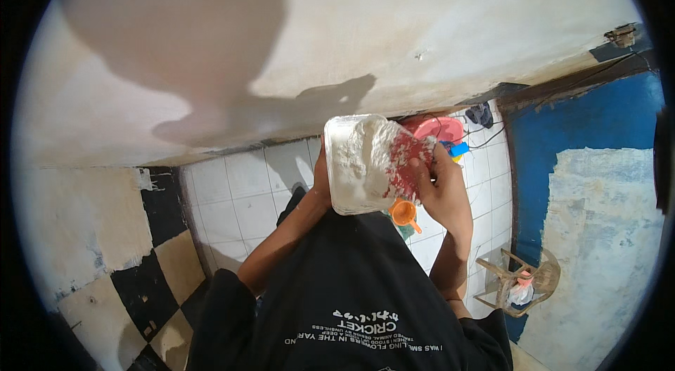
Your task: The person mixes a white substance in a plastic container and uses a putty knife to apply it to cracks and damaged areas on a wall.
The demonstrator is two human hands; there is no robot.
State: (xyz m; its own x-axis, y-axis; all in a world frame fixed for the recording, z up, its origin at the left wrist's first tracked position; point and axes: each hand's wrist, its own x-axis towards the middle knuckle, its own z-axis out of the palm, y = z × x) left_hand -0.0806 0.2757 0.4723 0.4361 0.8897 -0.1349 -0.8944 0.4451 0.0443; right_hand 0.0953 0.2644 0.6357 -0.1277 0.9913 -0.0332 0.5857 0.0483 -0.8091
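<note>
- My left hand [322,185] grips a white tub [355,164] of white plaster from beneath.
- My right hand [443,192] closes around a red scraper [408,160] pressed into it.

The translucent plastic tub [355,164] holds chalky, matt white putty, which also smears the red scraper [404,164] (apparently plastic). The wall [422,27] looks smooth and matt; the blue paint [598,125] is flaking and rough. The white floor tiles [239,195] are glossy.

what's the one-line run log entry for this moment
left hand: holds white plastic tub of white powder | right hand: red flat scraper in powder
</note>
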